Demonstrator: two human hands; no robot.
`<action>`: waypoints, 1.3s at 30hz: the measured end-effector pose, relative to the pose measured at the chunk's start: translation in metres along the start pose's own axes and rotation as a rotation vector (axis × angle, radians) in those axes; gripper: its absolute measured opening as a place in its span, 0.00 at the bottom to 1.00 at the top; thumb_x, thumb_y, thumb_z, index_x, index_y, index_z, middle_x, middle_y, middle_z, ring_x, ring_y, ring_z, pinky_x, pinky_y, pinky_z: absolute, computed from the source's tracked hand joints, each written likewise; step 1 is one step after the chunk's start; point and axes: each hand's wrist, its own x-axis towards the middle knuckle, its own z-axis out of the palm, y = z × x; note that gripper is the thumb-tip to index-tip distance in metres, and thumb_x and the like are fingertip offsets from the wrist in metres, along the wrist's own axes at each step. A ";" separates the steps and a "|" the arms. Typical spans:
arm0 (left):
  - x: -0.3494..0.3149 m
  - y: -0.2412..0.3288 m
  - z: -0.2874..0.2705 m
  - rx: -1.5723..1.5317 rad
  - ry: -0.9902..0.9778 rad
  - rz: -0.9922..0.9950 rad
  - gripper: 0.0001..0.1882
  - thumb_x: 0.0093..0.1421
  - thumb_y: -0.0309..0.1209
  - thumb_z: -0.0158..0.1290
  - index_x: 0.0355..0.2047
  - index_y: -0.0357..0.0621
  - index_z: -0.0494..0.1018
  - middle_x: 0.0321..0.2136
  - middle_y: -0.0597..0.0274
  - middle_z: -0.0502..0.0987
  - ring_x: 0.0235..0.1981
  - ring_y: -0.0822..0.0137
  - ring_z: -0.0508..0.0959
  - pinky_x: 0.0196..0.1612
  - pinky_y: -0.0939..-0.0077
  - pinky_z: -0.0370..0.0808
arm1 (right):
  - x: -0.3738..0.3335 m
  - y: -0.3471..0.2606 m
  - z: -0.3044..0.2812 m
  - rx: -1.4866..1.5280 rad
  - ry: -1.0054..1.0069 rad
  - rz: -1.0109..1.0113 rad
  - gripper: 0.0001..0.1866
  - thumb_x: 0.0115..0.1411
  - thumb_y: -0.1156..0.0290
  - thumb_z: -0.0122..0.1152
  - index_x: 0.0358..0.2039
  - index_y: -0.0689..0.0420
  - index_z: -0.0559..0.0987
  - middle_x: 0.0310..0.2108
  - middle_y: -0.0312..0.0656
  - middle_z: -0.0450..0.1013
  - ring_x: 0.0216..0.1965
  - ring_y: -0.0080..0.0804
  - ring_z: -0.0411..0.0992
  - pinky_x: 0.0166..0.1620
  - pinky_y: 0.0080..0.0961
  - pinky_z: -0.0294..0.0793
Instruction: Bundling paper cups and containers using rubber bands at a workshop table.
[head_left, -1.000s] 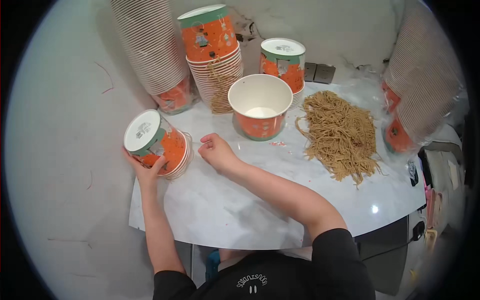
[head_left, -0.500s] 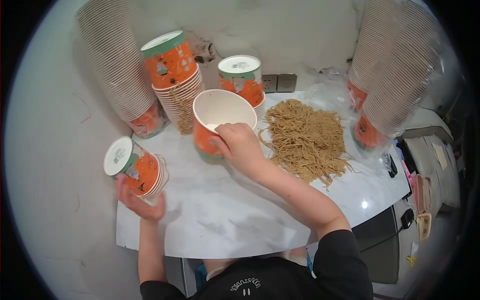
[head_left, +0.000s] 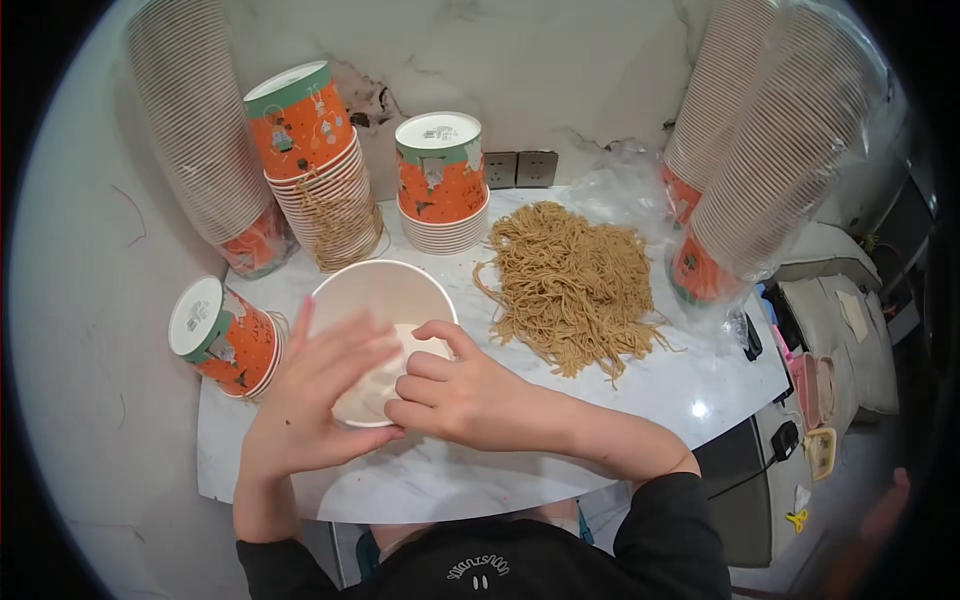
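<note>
So my left fingers (head_left: 345, 365) are spread loose, kinda blurry, over the mouth of a round, white-lined paper tub (head_left: 385, 285) sitting between both hands. My right fingers (head_left: 420, 390) are curled at its right rim; can't tell if they're pinching. I'd guess it's light, stiff but dentable, so hold the rim. Tan stringy heap (head_left: 570, 290) lies beyond my right fingers.

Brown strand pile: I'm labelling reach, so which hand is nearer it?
Right. The right hand is at the open cup, left of the pile; the left hand is farther left, by the same cup.
</note>
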 end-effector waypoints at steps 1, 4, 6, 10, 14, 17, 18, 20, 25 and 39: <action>0.002 -0.001 -0.005 -0.104 -0.187 -0.030 0.37 0.45 0.41 0.69 0.57 0.45 0.72 0.52 0.51 0.77 0.56 0.48 0.73 0.67 0.42 0.54 | 0.001 0.000 0.001 0.031 -0.024 -0.015 0.08 0.54 0.69 0.62 0.36 0.53 0.77 0.31 0.32 0.70 0.40 0.29 0.70 0.61 0.46 0.64; 0.009 0.001 -0.007 -0.182 -0.422 -0.098 0.23 0.50 0.34 0.65 0.47 0.45 0.75 0.36 0.56 0.82 0.39 0.51 0.81 0.52 0.55 0.72 | -0.001 0.004 0.005 0.014 0.012 -0.014 0.08 0.55 0.69 0.63 0.35 0.54 0.77 0.32 0.33 0.70 0.41 0.30 0.70 0.61 0.45 0.63; 0.013 0.000 -0.003 -0.159 -0.472 -0.131 0.17 0.52 0.32 0.63 0.42 0.45 0.76 0.29 0.57 0.83 0.30 0.52 0.82 0.41 0.61 0.78 | -0.002 0.007 0.009 0.058 0.025 0.014 0.08 0.56 0.68 0.64 0.35 0.54 0.77 0.32 0.34 0.70 0.41 0.31 0.70 0.61 0.45 0.63; 0.020 -0.011 0.008 -0.169 -0.467 -0.033 0.13 0.54 0.33 0.62 0.38 0.43 0.75 0.25 0.54 0.81 0.28 0.49 0.81 0.30 0.60 0.75 | -0.007 0.012 0.011 0.148 -0.012 0.070 0.09 0.57 0.66 0.66 0.35 0.56 0.77 0.33 0.36 0.71 0.41 0.34 0.70 0.59 0.42 0.64; 0.026 -0.005 0.017 -0.265 -0.517 -0.057 0.12 0.56 0.33 0.60 0.38 0.42 0.75 0.24 0.51 0.79 0.27 0.48 0.80 0.31 0.58 0.75 | -0.013 0.019 0.001 0.233 -0.106 0.110 0.10 0.58 0.65 0.67 0.34 0.56 0.77 0.33 0.37 0.71 0.41 0.36 0.70 0.58 0.40 0.65; 0.021 -0.002 0.019 -0.347 -0.569 -0.065 0.12 0.58 0.34 0.59 0.39 0.41 0.74 0.24 0.49 0.78 0.27 0.47 0.80 0.32 0.57 0.75 | -0.011 0.034 -0.023 0.543 -0.178 0.132 0.11 0.56 0.68 0.70 0.36 0.57 0.79 0.34 0.38 0.75 0.42 0.38 0.72 0.53 0.35 0.70; 0.020 -0.001 0.021 -0.352 -0.569 -0.059 0.12 0.58 0.34 0.59 0.39 0.41 0.74 0.24 0.49 0.78 0.27 0.47 0.80 0.32 0.57 0.75 | -0.016 0.042 -0.029 0.636 -0.088 0.243 0.10 0.56 0.69 0.70 0.36 0.57 0.80 0.34 0.38 0.76 0.40 0.36 0.73 0.50 0.33 0.72; 0.015 0.005 0.022 -0.376 -0.601 -0.046 0.17 0.59 0.33 0.59 0.45 0.38 0.71 0.25 0.46 0.78 0.29 0.44 0.79 0.33 0.56 0.75 | -0.024 0.071 -0.022 0.770 0.182 0.488 0.07 0.57 0.70 0.68 0.35 0.58 0.82 0.32 0.39 0.77 0.34 0.33 0.75 0.41 0.29 0.74; 0.013 0.023 0.032 -0.466 -0.615 0.050 0.29 0.59 0.41 0.62 0.53 0.33 0.70 0.33 0.42 0.78 0.34 0.42 0.78 0.37 0.54 0.74 | -0.039 0.134 0.030 0.000 -0.039 1.044 0.14 0.57 0.61 0.66 0.32 0.61 0.84 0.34 0.53 0.79 0.33 0.51 0.78 0.39 0.41 0.77; 0.022 -0.040 -0.004 -0.545 0.177 -0.382 0.18 0.59 0.27 0.61 0.49 0.35 0.77 0.38 0.54 0.83 0.36 0.68 0.84 0.37 0.77 0.81 | -0.049 0.142 0.057 0.157 0.192 0.994 0.10 0.59 0.68 0.63 0.30 0.64 0.81 0.26 0.49 0.78 0.27 0.44 0.77 0.34 0.36 0.75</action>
